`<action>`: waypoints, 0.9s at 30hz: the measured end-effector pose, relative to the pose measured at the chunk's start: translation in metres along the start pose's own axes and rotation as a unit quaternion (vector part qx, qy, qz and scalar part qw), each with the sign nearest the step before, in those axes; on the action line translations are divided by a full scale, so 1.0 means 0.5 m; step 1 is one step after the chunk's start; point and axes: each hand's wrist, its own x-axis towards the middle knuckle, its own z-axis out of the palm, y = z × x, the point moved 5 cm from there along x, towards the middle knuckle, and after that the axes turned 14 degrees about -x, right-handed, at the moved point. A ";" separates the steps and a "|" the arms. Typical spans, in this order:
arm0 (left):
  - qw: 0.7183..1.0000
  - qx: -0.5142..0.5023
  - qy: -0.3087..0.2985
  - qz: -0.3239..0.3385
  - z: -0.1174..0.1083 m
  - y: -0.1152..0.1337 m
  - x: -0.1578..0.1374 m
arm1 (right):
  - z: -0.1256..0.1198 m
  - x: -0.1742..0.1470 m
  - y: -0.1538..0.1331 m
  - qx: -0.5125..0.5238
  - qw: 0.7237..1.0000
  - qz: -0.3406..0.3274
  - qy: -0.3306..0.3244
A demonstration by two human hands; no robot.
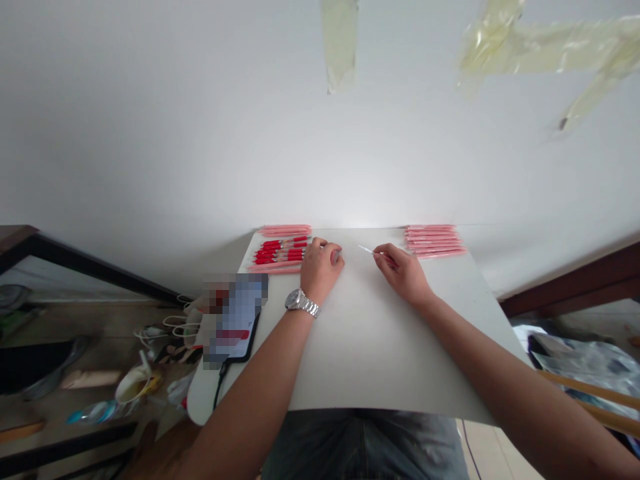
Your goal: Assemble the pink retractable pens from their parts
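Observation:
My left hand (320, 260), a metal watch on its wrist, is curled round a red pen, of which only a short red and grey end (335, 256) shows. Beside its fingers lies a group of red pens (280, 252) with clear barrels. My right hand (397, 263) pinches what looks like a thin pen refill (366, 249), its pale tip pointing left toward my other hand. Most of the refill is covered by my fingers. A small gap separates the two hands above the white table (360, 333).
Slim pink sticks (435, 241) lie in a row at the back right. More pink sticks (286, 231) are at the back left, and others lie in front of the red pens. A phone (240, 320) with a cable rests on the left edge. The wall (320, 153) borders the table's back.

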 end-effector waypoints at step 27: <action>0.970 -0.238 0.027 0.032 -0.018 0.039 0.007 | -0.015 0.001 -0.009 0.022 0.999 0.004 0.023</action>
